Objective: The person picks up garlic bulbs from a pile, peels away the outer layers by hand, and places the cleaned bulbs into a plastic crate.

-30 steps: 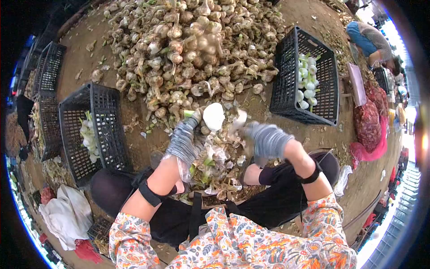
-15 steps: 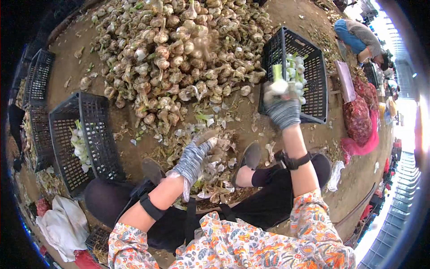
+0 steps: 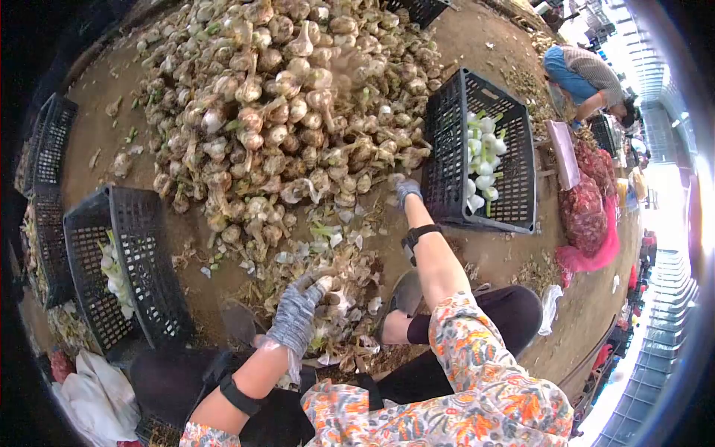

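My right hand (image 3: pixel 407 191), in a grey glove, reaches to the near right edge of a big heap of untrimmed garlic bulbs (image 3: pixel 298 112), beside a black crate (image 3: pixel 484 221). Its fingertips are blurred against the bulbs there. Peeled white garlic bulbs (image 3: pixel 484 153) with short green stems lie inside that crate. My left hand (image 3: pixel 296 313), in a striped grey glove, hangs over scattered garlic skins (image 3: pixel 346 287) between my feet. Its fingers are curled together, and what they hold, if anything, is hidden.
Another black crate (image 3: pixel 123 268) on my left holds more white garlic (image 3: pixel 115 276). Further crates (image 3: pixel 51 149) stand along the far left. A person (image 3: pixel 588 82) bends down at the upper right, near red mesh sacks (image 3: pixel 588 197). A white cloth sack (image 3: pixel 97 398) lies at lower left.
My right hand has let go of the peeled garlic bulb over the right crate and moved left to the heap's edge. My left hand stays over the skins. The view has shifted slightly.
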Motion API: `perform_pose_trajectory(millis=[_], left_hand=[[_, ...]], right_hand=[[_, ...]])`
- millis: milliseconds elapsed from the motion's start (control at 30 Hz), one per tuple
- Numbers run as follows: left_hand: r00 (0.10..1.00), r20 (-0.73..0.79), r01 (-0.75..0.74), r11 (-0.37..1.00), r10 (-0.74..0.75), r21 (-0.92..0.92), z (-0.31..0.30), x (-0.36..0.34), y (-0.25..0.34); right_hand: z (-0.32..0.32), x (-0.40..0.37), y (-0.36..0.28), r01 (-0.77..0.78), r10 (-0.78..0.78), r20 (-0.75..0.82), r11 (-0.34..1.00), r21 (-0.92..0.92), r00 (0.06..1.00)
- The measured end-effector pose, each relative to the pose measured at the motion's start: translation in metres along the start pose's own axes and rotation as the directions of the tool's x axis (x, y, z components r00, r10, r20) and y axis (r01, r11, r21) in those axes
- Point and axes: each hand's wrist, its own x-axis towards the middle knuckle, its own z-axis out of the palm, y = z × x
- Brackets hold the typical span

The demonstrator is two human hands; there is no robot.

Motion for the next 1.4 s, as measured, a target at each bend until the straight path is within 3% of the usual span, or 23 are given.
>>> perform_pose_trajectory(millis=[33, 100, 167, 200, 233, 267, 333, 367, 400, 433, 500, 567, 633, 700, 733, 833, 900, 967, 1067, 1200, 1300, 1367, 1400], left_hand=[[0.999, -0.038, 0.012, 0.999, -0.01, 0.042, -0.002, 0.0, 0.001], [0.998, -0.059, 0.032, 0.999, -0.032, -0.008, -0.008, 0.006, -0.005], [0.981, -0.189, -0.034, 0.999, 0.034, 0.008, -0.006, 0.009, -0.004], [0.982, -0.183, -0.035, 0.999, 0.036, 0.008, -0.004, 0.012, -0.004], [0.979, -0.191, -0.079, 0.997, 0.073, -0.025, -0.002, 0.015, -0.005], [0.973, -0.204, -0.123, 0.991, 0.109, -0.057, 0.0, 0.018, -0.005], [0.964, -0.227, -0.162, 0.983, 0.14, -0.086, 0.006, 0.014, -0.001], [0.98, -0.108, -0.18, 0.979, 0.169, -0.093, 0.01, 0.013, 0.003], [0.981, 0.003, -0.193, 0.976, 0.195, -0.104, 0.014, 0.01, 0.004], [0.97, 0.11, -0.204, 0.972, 0.217, -0.119, 0.016, 0.004, 0.003], [0.923, 0.152, -0.342, 0.935, 0.353, -0.096, 0.021, -0.006, 0.0], [0.91, 0.156, -0.381, 0.923, 0.385, -0.053, 0.019, -0.011, 0.002], [0.78, 0.218, -0.617, 0.778, 0.586, 0.114, 0.022, -0.019, 0.005], [0.786, 0.248, -0.608, 0.781, 0.566, 0.146, 0.026, -0.025, 0.007], [0.779, 0.265, -0.608, 0.787, 0.569, 0.099, 0.028, -0.026, 0.005], [0.754, 0.283, -0.643, 0.755, 0.594, 0.128, 0.031, -0.032, 0.008], [0.72, 0.332, -0.691, 0.675, 0.609, 0.259, 0.03, -0.034, 0.011], [0.724, 0.314, -0.686, 0.69, 0.615, 0.232, 0.029, -0.033, 0.009], [0.72, 0.298, -0.693, 0.67, 0.627, 0.266, 0.029, -0.032, 0.008], [0.744, 0.285, -0.665, 0.712, 0.605, 0.225, 0.03, -0.034, 0.009], [0.755, 0.28, -0.653, 0.719, 0.593, 0.237, 0.029, -0.032, 0.01], [0.756, 0.28, -0.652, 0.715, 0.591, 0.252, 0.029, -0.033, 0.012], [0.764, 0.299, -0.64, 0.732, 0.572, 0.233, 0.031, -0.038, 0.017]], right_hand=[[-0.018, -0.055, -0.011, 0.106, -0.125, -0.287, 0.991, -0.08, 0.95], [-0.024, -0.067, -0.013, 0.114, -0.114, -0.072, 0.993, -0.007, 0.991], [-0.03, -0.111, -0.021, 0.385, -0.39, -0.16, 0.921, -0.063, 0.907], [0.025, -0.039, 0.018, 0.727, -0.811, -0.003, 0.527, -0.441, 0.585], [0.044, -0.052, 0.01, 0.653, -0.687, 0.017, 0.697, 0.296, 0.726], [-0.006, -0.133, 0.023, 0.655, -0.689, 0.016, 0.696, 0.295, 0.725], [-0.081, -0.313, -0.048, 0.745, -0.728, 0.221, 0.667, 0.013, 0.648], [-0.1, -0.351, -0.043, 0.875, -0.864, 0.17, 0.483, 0.019, 0.473], [-0.111, -0.381, -0.045, 0.867, -0.823, 0.28, 0.492, -0.081, 0.494], [-0.116, -0.399, -0.038, 0.915, -0.897, 0.189, 0.38, -0.133, 0.4], [-0.141, -0.416, -0.035, 0.973, -0.979, 0.037, 0.203, 0.112, 0.2], [-0.155, -0.424, -0.026, 0.612, -0.828, 0.103, 0.485, 0.624, 0.551], [-0.163, -0.424, -0.029, 0.585, -0.791, 0.116, 0.534, 0.61, 0.601], [-0.162, -0.43, -0.035, 0.446, -0.734, 0.18, 0.567, 0.693, 0.654], [-0.153, -0.417, -0.028, 0.749, -0.881, 0.069, 0.437, 0.498, 0.468], [-0.145, -0.418, -0.028, 0.634, -0.815, 0.058, 0.491, 0.597, 0.577], [-0.149, -0.419, -0.029, 0.684, -0.838, 0.041, 0.472, 0.556, 0.545], [-0.151, -0.416, -0.029, 0.771, -0.886, 0.011, 0.409, 0.489, 0.463], [-0.157, -0.416, -0.033, 0.818, -0.89, 0.089, 0.448, 0.361, 0.448], [-0.159, -0.412, -0.033, 0.764, -0.869, 0.161, 0.49, 0.419, 0.469], [-0.16, -0.409, -0.033, 0.805, -0.894, 0.172, 0.448, 0.39, 0.414], [-0.162, -0.412, -0.033, 0.689, -0.911, 0.121, 0.381, 0.617, 0.395], [-0.167, -0.416, -0.034, 0.716, -0.902, 0.129, 0.408, 0.567, 0.412]])
